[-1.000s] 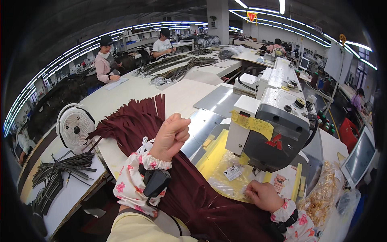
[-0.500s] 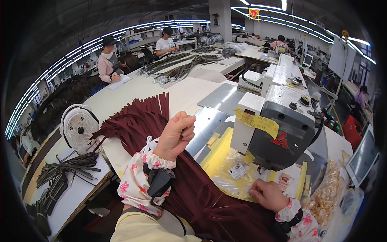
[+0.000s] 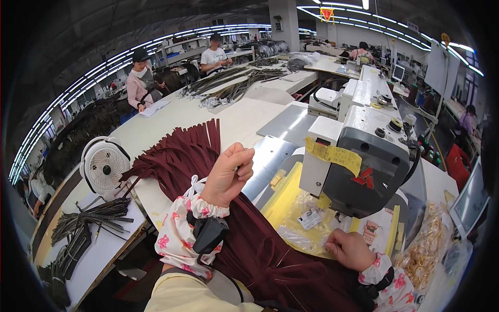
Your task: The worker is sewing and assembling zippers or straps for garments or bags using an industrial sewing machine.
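Observation:
My left hand (image 3: pixel 228 174) is raised in a closed fist above a long bundle of dark maroon fabric strips (image 3: pixel 254 234), and nothing shows in its fingers. The bundle is tied round its lower part and fans out at its far end on the table. My right hand (image 3: pixel 349 250), also a fist with nothing visible in it, is at the near edge of the sewing machine's work area. Beside it lies a clear plastic bag (image 3: pixel 296 231) with a white label. Over this bag stands the head of a white and dark grey sewing machine (image 3: pixel 358 166), with a yellow paper strip stuck on.
A small white fan (image 3: pixel 105 169) stands left of the strips. Tied dark strips (image 3: pixel 88 221) lie on the left side table. At right are a bag of gold-coloured pieces (image 3: pixel 429 249) and a screen (image 3: pixel 469 200). Two people stand beyond the long table (image 3: pixel 156 122).
Both my fists keep their shape and place, while the whole view has shifted slightly. The person at the far left has raised their head and moved a hand on the white paper.

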`<state>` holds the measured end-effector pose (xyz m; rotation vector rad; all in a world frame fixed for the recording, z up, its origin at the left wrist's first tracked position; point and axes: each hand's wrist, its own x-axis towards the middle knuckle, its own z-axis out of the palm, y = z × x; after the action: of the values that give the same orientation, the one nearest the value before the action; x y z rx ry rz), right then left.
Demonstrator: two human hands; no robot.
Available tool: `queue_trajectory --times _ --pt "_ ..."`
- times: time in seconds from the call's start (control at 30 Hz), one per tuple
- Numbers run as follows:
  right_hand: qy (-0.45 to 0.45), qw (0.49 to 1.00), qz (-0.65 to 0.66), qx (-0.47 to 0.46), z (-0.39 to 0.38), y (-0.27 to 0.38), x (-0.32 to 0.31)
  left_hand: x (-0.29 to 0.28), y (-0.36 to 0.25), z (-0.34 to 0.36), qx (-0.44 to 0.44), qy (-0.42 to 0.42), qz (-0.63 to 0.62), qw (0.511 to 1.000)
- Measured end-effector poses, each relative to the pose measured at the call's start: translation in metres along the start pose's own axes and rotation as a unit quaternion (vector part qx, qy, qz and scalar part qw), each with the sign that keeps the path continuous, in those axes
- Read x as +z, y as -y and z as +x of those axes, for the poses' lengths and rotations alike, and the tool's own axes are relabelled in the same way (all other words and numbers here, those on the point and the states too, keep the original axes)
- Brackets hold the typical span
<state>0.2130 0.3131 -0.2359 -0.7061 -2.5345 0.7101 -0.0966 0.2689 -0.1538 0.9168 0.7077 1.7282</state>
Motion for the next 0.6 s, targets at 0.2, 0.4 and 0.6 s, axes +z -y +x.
queue_trajectory --times 0.2,0.4,0.6 --pt "0.002 1.0 0.006 0.004 -0.0004 -0.0007 0.0004 0.0008 0.0001 0.0 -0.001 -0.002 0.011 1.0" --pt "0.005 1.0 0.004 0.006 -0.0003 -0.0016 0.0011 0.002 0.0002 -0.0006 0.002 0.001 -0.014 1.0" --pt "0.005 1.0 -0.005 0.005 -0.0003 -0.0013 0.0009 0.0013 0.0001 -0.0004 -0.001 0.019 0.02 1.0"
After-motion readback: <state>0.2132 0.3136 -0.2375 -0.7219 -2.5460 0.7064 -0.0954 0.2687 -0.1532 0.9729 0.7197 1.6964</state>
